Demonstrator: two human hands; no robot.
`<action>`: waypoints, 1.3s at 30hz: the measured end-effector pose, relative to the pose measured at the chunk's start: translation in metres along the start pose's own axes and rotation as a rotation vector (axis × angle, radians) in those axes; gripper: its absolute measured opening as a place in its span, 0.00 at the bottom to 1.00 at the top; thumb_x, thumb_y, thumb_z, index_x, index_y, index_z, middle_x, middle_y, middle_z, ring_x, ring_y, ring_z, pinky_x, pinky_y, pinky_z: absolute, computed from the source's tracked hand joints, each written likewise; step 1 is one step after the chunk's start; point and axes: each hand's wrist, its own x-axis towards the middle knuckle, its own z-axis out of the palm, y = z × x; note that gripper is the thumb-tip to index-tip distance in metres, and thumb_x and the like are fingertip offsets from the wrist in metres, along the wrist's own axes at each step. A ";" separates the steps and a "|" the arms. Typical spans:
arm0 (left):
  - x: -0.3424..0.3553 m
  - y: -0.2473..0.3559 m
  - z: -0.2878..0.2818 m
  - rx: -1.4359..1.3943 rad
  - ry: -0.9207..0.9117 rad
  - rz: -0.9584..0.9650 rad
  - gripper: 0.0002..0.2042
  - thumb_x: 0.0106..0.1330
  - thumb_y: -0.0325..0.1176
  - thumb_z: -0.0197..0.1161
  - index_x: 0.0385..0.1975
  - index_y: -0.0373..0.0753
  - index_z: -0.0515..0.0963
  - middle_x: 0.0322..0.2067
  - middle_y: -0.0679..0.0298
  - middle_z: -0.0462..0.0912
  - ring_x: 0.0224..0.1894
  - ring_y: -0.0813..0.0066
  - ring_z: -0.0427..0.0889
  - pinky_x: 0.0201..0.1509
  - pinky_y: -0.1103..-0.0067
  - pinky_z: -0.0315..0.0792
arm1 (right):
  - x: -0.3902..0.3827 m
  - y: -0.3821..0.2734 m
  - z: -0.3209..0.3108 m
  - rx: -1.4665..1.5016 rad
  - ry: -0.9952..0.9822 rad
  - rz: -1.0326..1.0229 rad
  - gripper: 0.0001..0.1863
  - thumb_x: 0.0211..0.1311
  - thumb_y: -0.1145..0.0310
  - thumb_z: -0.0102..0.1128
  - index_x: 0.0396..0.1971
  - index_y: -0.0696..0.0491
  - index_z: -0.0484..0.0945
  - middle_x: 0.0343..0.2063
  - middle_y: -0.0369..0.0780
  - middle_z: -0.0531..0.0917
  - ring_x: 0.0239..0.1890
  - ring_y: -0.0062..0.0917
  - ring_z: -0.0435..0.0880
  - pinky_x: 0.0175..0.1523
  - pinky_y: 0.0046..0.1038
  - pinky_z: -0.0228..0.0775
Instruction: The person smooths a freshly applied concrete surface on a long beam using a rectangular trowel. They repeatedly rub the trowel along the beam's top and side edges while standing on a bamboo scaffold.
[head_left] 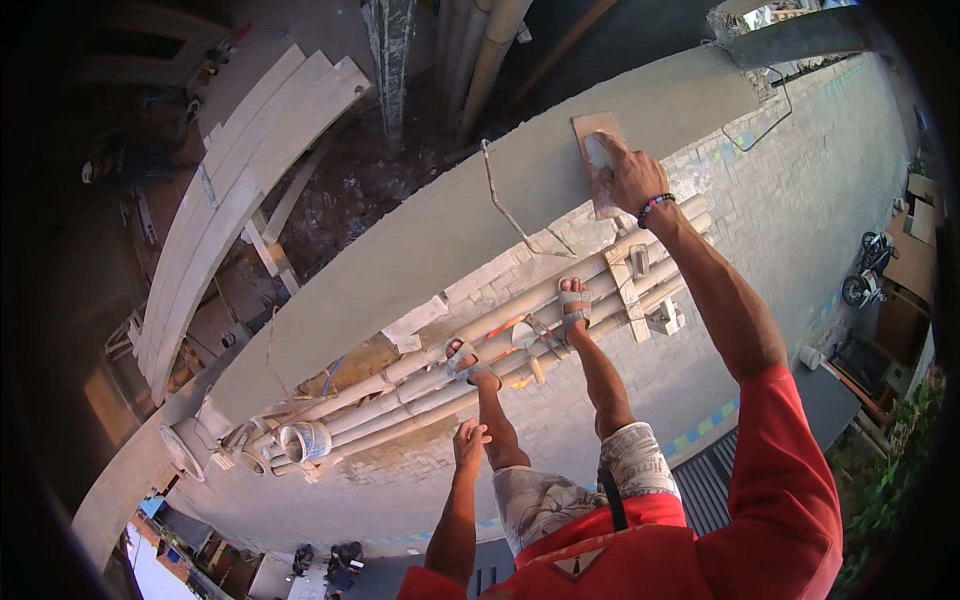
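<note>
My right hand (632,178), with a beaded bracelet at the wrist, grips a plastering float (592,125). The float's flat, brownish board lies against the smooth grey plastered band (400,255) that curves across the view. Down beside my left knee hangs my left hand (470,443), its fingers loosely bent and nothing visible in them. A bent metal rod (493,185) sticks out of the plastered band left of the float. My sandalled feet stand on a scaffold of long poles (400,388). Between them lie a small pale round object and orange pieces that I cannot make out.
A plaster-smeared bucket (305,441) rests on the left end of the poles. Right of my feet, a short wooden board (626,292) crosses them. The paved ground (780,190) lies far below, with a parked motorcycle (868,270). Long curved planks (225,190) stand at upper left.
</note>
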 end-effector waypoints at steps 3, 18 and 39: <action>0.011 0.005 0.004 0.045 0.020 -0.023 0.23 0.68 0.33 0.54 0.60 0.28 0.65 0.45 0.48 0.80 0.36 0.64 0.85 0.44 0.75 0.76 | 0.006 -0.036 0.020 -0.050 0.016 -0.154 0.32 0.54 0.65 0.59 0.62 0.45 0.66 0.27 0.52 0.83 0.30 0.50 0.83 0.39 0.46 0.77; 0.006 -0.020 -0.010 -0.073 0.079 -0.052 0.21 0.68 0.32 0.54 0.58 0.28 0.66 0.43 0.50 0.81 0.35 0.66 0.84 0.41 0.76 0.78 | 0.008 0.047 -0.016 -0.204 -0.017 -0.166 0.30 0.54 0.65 0.57 0.60 0.40 0.69 0.31 0.48 0.85 0.36 0.41 0.85 0.42 0.40 0.79; -0.052 0.224 0.188 0.477 -0.261 0.900 0.20 0.63 0.27 0.58 0.56 0.32 0.69 0.51 0.48 0.76 0.55 0.49 0.73 0.61 0.62 0.65 | 0.026 0.112 -0.041 -0.150 0.023 -0.331 0.27 0.53 0.62 0.60 0.57 0.39 0.72 0.32 0.46 0.85 0.35 0.41 0.86 0.40 0.41 0.79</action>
